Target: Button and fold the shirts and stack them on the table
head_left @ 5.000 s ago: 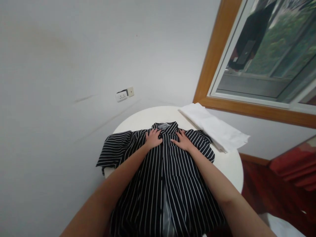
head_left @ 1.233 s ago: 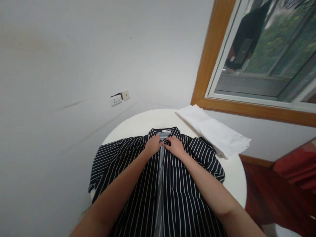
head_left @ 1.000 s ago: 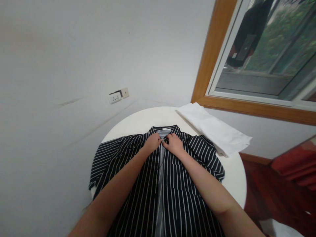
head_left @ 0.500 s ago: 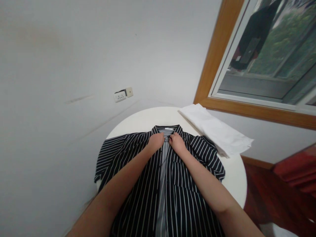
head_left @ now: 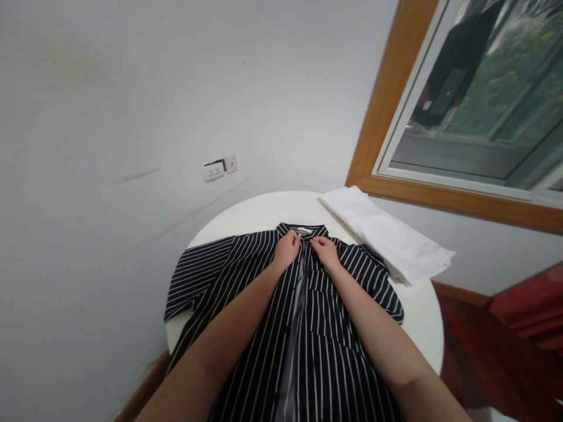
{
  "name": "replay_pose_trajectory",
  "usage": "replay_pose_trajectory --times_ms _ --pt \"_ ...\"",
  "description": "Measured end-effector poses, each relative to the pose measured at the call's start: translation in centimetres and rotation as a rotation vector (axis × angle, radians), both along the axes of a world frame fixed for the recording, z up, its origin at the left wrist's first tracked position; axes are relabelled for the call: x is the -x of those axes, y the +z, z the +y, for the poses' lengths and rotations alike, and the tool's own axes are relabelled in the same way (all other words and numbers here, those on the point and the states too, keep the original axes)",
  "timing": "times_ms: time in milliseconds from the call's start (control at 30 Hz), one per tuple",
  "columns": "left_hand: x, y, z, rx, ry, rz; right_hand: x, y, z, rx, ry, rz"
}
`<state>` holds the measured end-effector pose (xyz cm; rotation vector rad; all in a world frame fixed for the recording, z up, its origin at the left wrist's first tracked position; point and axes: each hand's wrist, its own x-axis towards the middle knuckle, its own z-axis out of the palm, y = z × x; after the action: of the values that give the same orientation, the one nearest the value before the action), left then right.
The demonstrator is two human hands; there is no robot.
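Observation:
A black shirt with white stripes (head_left: 325, 316) lies face up with its collar at the far end and its front hanging open in a narrow gap. My left hand (head_left: 287, 248) pinches the left front edge just below the collar. Opposite it, my right hand (head_left: 326, 251) has its fingers closed on the right front edge by the collar. Both hands are close together, with a small gap between them. The left sleeve (head_left: 200, 275) is spread out flat; the right sleeve (head_left: 373, 278) is bunched and folded. My forearms cover parts of the shirt front.
The shirt rests on a round white table (head_left: 246, 211). Folded white cloth or sheets (head_left: 382, 234) lie at its right back edge, partly overhanging. Behind is a white wall with a socket (head_left: 213, 172). A wood-framed window (head_left: 382, 88) is at right, above a red-brown floor (head_left: 484, 351).
Both hands have shifted slightly right and drawn the front edges closer together under the collar. The gap down the front has narrowed, and the left sleeve lies flatter.

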<state>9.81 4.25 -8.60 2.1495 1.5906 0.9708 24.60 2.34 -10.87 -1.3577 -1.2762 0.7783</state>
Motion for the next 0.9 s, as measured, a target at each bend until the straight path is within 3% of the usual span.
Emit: replay_pose_trajectory --times_ms 167,300,400,633,900 --pt "0.6 -0.8 0.0 -0.035 -0.073 -0.065 1.0 0.7 0.0 -0.051 -0.009 0.081" --pt "0.5 -0.9 0.5 -0.053 -0.046 -0.065 1.6 1.7 -0.3 -0.188 -0.116 0.063" --pt "0.5 -1.1 0.7 -0.054 -0.042 -0.089 2.0 1.8 -0.4 -0.248 -0.087 0.045" --pt "0.8 -1.7 1.3 -0.022 -0.084 -0.267 1.9 0.5 0.3 -0.175 0.039 -0.122" --pt "0.7 -1.8 1.3 -0.007 -0.099 -0.272 1.8 0.0 0.6 -0.183 0.066 -0.147"
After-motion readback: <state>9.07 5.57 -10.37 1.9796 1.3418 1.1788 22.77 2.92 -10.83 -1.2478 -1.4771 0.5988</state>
